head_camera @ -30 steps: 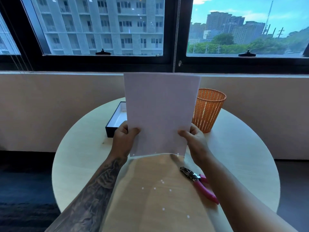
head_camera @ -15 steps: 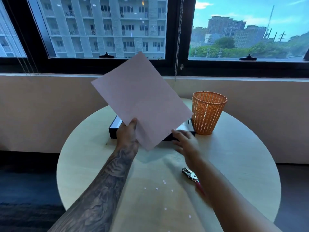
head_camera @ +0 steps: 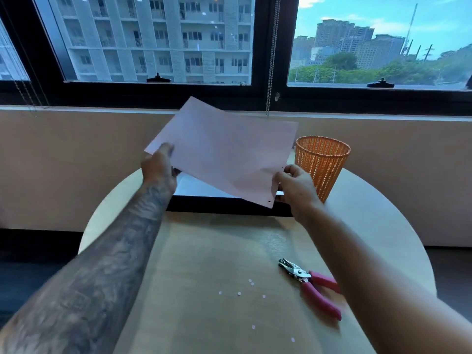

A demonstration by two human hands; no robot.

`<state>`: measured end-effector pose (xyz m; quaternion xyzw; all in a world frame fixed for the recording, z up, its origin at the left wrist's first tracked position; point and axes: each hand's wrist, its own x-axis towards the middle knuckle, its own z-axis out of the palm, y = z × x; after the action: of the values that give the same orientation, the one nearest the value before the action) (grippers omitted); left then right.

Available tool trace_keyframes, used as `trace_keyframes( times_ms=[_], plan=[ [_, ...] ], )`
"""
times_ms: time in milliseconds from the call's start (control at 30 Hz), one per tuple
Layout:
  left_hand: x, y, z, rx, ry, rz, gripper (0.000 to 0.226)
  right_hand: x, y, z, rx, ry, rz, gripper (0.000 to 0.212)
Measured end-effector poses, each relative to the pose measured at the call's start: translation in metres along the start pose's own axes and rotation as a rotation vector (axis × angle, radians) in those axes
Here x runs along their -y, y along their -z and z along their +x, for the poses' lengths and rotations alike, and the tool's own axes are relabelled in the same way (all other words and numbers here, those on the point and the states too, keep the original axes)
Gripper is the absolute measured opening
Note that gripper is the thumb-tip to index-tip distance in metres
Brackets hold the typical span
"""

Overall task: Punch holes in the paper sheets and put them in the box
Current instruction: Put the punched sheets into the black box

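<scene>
Slippage on the left, likely enough: left hand (head_camera: pixel 158 167) pinching only the far left corner of sheet (head_camera: pixel 224 154), a thin hold on limp paper. Could sag or swing down if tilted further.

In the middle, sheet held tilted in the air over box (head_camera: pixel 217 204), itself set at the far side of surface (head_camera: pixel 204 251); not yet inside. Might catch a corner on the near wall and crease, or land askew across the rim, if lowered without squaring up first.

On the right, right hand (head_camera: pixel 296 190) pinching the near right edge beside the punched holes. Could tear there under a tight pull, with holes so close to the edge. Just right of that hand, basket (head_camera: pixel 323 162), near enough to be knocked by knuckles. Punch (head_camera: pixel 309 279) lying untouched at near right, handles partly under the right forearm; could be swept off by a dropping arm. Dots (head_camera: pixel 238 293) of punched paper scattered near.

Against half a second ago: left hand gone from the near edge to the far left corner. Sheet swung from steep and corner-up to flatter, spread across the box. Right hand, then open beside the box, now gripping the punched edge. Box, basket and punch where they were.
</scene>
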<state>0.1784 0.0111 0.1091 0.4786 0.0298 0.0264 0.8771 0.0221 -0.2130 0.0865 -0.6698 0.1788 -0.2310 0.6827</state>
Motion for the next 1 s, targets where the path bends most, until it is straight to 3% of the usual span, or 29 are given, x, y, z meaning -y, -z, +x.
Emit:
trace_keyframes(
  times_ms=[167, 267, 333, 400, 533, 700, 800, 933, 1000],
  plan=[
    [-0.008, 0.004, 0.034, 0.198, -0.180, 0.538, 0.056, 0.005, 0.008, 0.040, -0.068, 0.041, -0.165, 0.015],
    [0.000, -0.001, 0.046, 0.271, -0.251, 0.771, 0.028, -0.003, 0.007, 0.067, -0.126, 0.065, -0.247, 0.016],
    [0.007, -0.005, 0.056, 0.283, -0.206, 0.864, 0.017, -0.012, 0.006, 0.084, -0.145, 0.072, -0.308, 0.021],
    [0.016, -0.005, 0.064, 0.294, -0.138, 0.969, 0.023, -0.025, 0.004, 0.100, -0.174, 0.095, -0.393, 0.028],
    [0.039, 0.004, 0.077, 0.394, -0.005, 1.226, 0.024, -0.058, -0.002, 0.126, -0.093, 0.094, -0.684, 0.020],
    [0.062, 0.008, 0.084, 0.526, 0.013, 1.509, 0.022, -0.085, -0.002, 0.138, -0.033, 0.119, -1.042, 0.018],
    [0.070, 0.008, 0.084, 0.603, 0.061, 1.652, 0.040, -0.086, -0.003, 0.142, 0.030, 0.057, -1.197, 0.010],
    [0.075, 0.012, 0.084, 0.597, 0.083, 1.775, 0.055, -0.083, -0.008, 0.142, 0.113, -0.087, -1.334, 0.024],
    [0.075, 0.013, 0.082, 0.546, 0.061, 1.798, 0.064, -0.079, -0.007, 0.137, 0.123, -0.065, -1.355, 0.028]
  ],
)
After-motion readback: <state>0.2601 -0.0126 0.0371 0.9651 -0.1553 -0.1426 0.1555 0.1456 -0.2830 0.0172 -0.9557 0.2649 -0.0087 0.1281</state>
